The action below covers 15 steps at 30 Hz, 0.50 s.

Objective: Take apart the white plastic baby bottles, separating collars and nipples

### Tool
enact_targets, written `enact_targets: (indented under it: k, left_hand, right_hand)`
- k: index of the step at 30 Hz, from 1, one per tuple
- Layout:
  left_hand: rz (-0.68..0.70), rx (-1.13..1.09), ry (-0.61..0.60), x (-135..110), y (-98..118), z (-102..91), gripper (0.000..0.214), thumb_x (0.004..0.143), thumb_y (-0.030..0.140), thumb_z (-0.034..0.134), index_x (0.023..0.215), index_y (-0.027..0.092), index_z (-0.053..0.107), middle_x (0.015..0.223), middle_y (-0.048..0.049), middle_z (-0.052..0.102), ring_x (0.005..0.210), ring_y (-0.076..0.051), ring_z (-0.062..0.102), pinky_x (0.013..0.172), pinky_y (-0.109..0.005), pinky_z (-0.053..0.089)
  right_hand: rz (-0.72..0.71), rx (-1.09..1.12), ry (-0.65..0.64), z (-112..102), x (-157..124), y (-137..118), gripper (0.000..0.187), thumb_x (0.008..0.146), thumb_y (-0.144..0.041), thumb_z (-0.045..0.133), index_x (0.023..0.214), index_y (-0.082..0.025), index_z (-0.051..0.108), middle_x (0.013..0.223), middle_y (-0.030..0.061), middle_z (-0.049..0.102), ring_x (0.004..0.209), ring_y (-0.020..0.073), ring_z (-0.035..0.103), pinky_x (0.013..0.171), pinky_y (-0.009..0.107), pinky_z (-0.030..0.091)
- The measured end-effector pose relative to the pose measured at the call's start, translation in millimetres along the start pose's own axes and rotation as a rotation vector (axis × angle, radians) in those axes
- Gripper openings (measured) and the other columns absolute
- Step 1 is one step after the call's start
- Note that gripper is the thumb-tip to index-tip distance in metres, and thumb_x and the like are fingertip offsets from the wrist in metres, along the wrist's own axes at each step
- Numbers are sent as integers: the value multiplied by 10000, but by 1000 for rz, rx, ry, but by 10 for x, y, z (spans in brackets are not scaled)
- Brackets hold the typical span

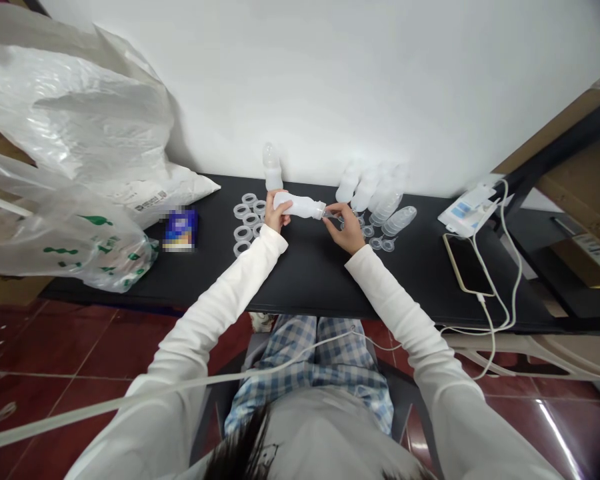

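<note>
Left hand [275, 212]: clamped on sideways bottle [303, 206]
Right hand [349, 230]: pinched on a clear piece [331, 213] — perhaps a teat — at the bottle's mouth

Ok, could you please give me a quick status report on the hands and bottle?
Left hand gripping the white bottle, held sideways. Right hand at its neck, pinching a clear piece. Nothing visibly blocking either hand.

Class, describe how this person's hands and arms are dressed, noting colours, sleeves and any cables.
The left hand and right hand show no gloves. The left sleeve and right sleeve are long, plain white and wrinkled, reaching the wrists. A pale cable crosses in front of the left sleeve.
</note>
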<state>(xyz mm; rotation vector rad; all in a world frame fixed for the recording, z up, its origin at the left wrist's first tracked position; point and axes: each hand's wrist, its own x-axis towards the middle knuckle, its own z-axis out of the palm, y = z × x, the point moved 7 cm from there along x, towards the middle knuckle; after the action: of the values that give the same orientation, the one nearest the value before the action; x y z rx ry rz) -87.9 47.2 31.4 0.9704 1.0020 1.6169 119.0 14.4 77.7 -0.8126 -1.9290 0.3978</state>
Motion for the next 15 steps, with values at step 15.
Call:
enact_targets:
  k: [15]
  left_hand:
    - [-248,191,-41,-102,-224,77,618,683,808,657,781,230,464,430,95,365,280,-33,241,350,-191,63]
  right_hand:
    - [-64,-182,21,-41,-22,8,271,961,-277,427,714,-256,538,1071,81,665,1009,224,612,925,432,527]
